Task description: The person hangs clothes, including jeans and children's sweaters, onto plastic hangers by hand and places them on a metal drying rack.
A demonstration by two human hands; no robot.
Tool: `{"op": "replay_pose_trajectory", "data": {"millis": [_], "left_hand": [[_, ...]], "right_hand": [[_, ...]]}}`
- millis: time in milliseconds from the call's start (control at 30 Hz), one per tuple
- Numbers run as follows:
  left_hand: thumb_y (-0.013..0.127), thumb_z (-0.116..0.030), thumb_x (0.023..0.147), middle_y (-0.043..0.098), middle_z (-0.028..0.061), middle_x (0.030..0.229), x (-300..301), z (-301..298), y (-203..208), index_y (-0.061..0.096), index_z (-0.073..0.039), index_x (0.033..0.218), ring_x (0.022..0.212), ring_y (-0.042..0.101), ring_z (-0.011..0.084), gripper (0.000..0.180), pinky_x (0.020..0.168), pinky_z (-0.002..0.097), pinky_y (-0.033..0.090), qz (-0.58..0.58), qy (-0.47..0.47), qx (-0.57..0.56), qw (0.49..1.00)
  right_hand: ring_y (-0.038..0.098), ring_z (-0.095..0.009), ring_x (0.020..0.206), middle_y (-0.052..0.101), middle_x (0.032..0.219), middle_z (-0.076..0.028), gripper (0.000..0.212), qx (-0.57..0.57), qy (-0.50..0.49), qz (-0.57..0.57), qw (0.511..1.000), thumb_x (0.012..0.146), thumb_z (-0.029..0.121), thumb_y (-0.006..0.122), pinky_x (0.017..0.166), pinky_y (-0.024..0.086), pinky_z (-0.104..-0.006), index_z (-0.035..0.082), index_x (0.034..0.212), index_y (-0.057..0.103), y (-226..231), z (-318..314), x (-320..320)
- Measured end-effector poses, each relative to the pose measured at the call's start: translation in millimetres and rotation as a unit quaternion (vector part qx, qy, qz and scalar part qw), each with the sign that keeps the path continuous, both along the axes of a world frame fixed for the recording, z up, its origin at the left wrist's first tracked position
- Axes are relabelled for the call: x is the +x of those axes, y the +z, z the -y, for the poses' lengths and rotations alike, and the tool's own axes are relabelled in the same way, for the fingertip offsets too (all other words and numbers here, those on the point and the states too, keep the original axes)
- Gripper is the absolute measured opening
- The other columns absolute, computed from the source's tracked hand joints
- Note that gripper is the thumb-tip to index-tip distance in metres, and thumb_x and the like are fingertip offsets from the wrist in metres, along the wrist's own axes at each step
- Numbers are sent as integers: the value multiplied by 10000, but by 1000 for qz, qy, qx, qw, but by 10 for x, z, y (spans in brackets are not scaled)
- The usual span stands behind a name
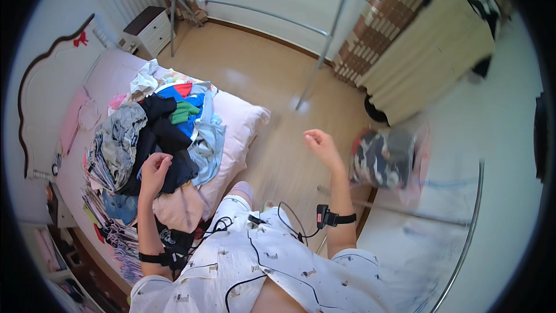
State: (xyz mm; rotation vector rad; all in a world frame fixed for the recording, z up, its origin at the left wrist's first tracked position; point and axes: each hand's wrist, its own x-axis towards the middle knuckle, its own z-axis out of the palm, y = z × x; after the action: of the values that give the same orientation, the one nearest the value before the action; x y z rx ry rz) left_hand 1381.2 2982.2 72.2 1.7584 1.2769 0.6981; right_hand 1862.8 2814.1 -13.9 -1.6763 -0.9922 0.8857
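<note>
Clothes (169, 133) lie heaped near the foot edge of the bed (236, 124). Left hand (155, 174) over them, right hand (323, 149) over floor (281, 142), both grips curled together, seemingly empty: likely between grasps, calling for opened fingers.

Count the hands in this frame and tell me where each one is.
2. The left hand shows against the pile of clothes on the bed; the right hand is raised over the floor. Neither is hidden.
</note>
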Motion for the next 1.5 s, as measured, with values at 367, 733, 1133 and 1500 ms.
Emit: {"op": "replay_pose_trajectory", "data": {"millis": [367,733,1133,1500], "left_hand": [[622,-141,929,656,73,862,1227,-2729,-724,679,18,969,756,633,140,174,679,259,499,47,98,56,993],[604,-59,922,616,50,939,1771,-4490,21,673,8,979,825,603,107,112,720,235,482,99,123,72,985],[586,-37,953,637,59,932,2035,-7033,-1078,648,37,988,814,608,99,102,747,231,488,181,441,-120,871],[588,-7,935,619,52,877,2331,-8976,-1003,639,29,1022,755,576,86,107,706,232,469,136,420,-142,886]], "right_hand": [[675,-196,910,717,1007,-108,291,-149,183,65,970,929,217,633,796,532,-331,6,1128,666,406,-2905,1036],[633,-139,812,690,899,-72,280,-76,353,192,912,937,202,607,720,513,-292,-5,1118,659,598,-7101,1096],[623,-227,1096,666,1171,-140,379,-25,295,288,911,879,141,681,917,512,-363,45,1239,612,-1788,-13604,608],[578,-135,849,646,1142,-24,552,-190,177,-60,964,924,129,578,661,476,-314,190,1461,465,-2362,-15656,490]]}}
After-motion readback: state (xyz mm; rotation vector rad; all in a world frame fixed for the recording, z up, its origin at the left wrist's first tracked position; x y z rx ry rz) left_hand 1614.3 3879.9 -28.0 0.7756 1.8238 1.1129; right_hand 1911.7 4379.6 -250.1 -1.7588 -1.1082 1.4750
